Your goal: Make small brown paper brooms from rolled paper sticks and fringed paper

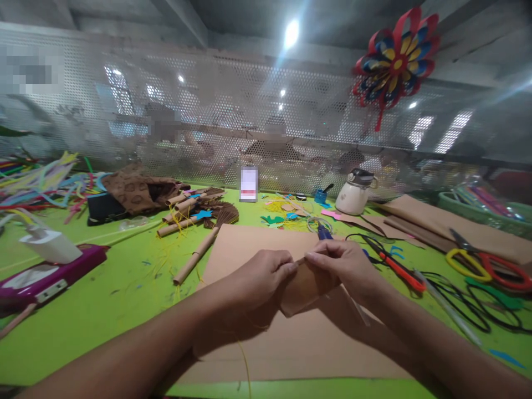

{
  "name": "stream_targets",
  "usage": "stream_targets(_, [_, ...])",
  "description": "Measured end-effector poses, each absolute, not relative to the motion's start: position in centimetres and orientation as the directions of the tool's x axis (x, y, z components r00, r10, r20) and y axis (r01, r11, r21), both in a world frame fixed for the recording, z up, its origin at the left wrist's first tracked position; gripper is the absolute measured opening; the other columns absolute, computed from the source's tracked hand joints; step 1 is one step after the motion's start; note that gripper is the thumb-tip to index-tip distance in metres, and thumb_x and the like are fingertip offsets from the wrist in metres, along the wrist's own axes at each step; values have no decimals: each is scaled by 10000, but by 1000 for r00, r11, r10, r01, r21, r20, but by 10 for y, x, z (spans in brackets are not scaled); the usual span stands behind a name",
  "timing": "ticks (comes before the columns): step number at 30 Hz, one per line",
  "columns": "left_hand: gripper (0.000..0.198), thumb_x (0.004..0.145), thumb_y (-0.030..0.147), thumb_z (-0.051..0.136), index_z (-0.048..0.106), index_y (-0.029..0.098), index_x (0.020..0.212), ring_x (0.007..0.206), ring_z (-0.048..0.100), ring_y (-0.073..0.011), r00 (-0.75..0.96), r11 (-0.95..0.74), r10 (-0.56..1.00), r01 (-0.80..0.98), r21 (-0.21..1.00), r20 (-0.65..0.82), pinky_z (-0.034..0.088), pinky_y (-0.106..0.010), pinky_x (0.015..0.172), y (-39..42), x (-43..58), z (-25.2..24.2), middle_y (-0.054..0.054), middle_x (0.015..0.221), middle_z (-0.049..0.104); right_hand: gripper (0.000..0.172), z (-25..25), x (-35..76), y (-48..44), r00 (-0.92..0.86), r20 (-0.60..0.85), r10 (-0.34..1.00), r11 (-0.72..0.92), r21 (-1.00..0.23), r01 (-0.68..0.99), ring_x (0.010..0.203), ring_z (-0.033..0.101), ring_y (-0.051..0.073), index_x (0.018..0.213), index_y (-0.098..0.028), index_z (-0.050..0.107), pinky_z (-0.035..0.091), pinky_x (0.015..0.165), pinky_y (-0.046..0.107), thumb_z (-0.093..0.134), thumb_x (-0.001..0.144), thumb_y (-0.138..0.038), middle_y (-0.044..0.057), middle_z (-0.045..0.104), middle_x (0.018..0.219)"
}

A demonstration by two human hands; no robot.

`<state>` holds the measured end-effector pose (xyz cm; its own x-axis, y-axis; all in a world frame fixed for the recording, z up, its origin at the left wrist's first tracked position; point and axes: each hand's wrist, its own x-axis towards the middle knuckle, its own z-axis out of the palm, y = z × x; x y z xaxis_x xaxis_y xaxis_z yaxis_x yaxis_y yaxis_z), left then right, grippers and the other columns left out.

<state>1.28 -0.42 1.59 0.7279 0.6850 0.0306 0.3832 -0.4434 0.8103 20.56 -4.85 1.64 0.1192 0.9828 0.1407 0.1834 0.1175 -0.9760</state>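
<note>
My left hand (260, 277) and my right hand (343, 266) meet over the middle of a green table (103, 299). Both pinch the top edge of a small folded piece of brown paper (303, 288), thumbs and forefingers pressed together on it. The paper hangs a little above a large brown paper sheet (266, 338) that lies flat under my forearms. Something blue (324, 233) sticks up just behind my right hand; whether the hand holds it I cannot tell.
Rolled brown paper tubes (195, 257) and a pleated paper fan (222, 213) lie left of centre. Red-handled (399, 269) and yellow-and-red scissors (486, 260) and black cord (477, 310) sit at right. A white kettle (353, 191), coloured strips (37, 180), a purple case (45, 274), a perforated screen behind.
</note>
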Motion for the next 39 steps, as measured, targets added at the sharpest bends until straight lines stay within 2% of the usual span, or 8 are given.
stream_targets(6, [235,823,379,468,493,177,705,602,428,-120,799,-408,601,304,861,3,344,-240,550,10,16,11,9,659,485,312,19,204,-50,111,50,993,45,-998,49,501,478,98,564,-140,634,356,500,234,813,552,-395,-17,563,538])
stream_targets(10, [242,800,390,472,495,173,695,614,419,-122,788,-357,616,292,887,-11,348,-241,565,12,16,14,19,660,466,307,16,206,-48,97,23,995,24,-1000,-11,485,485,89,583,-137,633,357,491,220,820,560,-380,-22,568,526])
stream_targets(14, [254,806,388,463,510,164,696,573,382,-113,751,-300,657,340,891,-65,325,-236,530,6,16,15,30,625,433,295,17,210,-46,59,62,996,58,-996,65,506,476,86,583,-137,642,352,491,212,810,578,-380,-20,572,543])
stream_targets(19, [282,837,382,442,543,159,698,610,424,-122,745,-392,667,371,842,-18,315,-227,526,-3,16,18,9,662,492,267,23,209,-49,-56,60,997,70,-975,208,538,477,93,590,-123,689,353,515,215,801,585,-366,-6,585,551])
stream_targets(22, [296,850,378,423,545,159,693,602,416,-117,762,-444,647,368,817,9,311,-222,526,-4,16,22,21,641,479,257,23,207,-52,-82,48,995,63,-977,202,539,471,88,596,-119,709,344,524,213,799,591,-359,-7,583,549])
stream_targets(26, [292,828,364,465,559,148,656,593,435,-110,809,-472,588,328,818,15,333,-220,556,6,12,28,30,604,476,258,22,209,-53,-31,21,999,24,-992,122,516,458,87,574,-137,699,330,515,225,806,577,-372,-15,575,532])
stream_targets(33, [296,773,399,590,618,135,644,577,551,-123,840,-213,535,233,949,-86,455,-269,643,22,4,31,5,588,576,267,25,218,-50,29,114,993,108,-981,162,564,461,109,586,-143,694,340,537,241,775,630,-393,-8,567,592])
stream_targets(39, [219,766,322,609,686,117,743,601,576,-121,818,-175,570,209,962,-74,488,-291,680,25,4,30,-33,673,658,282,23,222,-48,53,46,998,45,-999,19,533,490,112,625,-146,686,371,529,246,789,618,-408,-10,591,582])
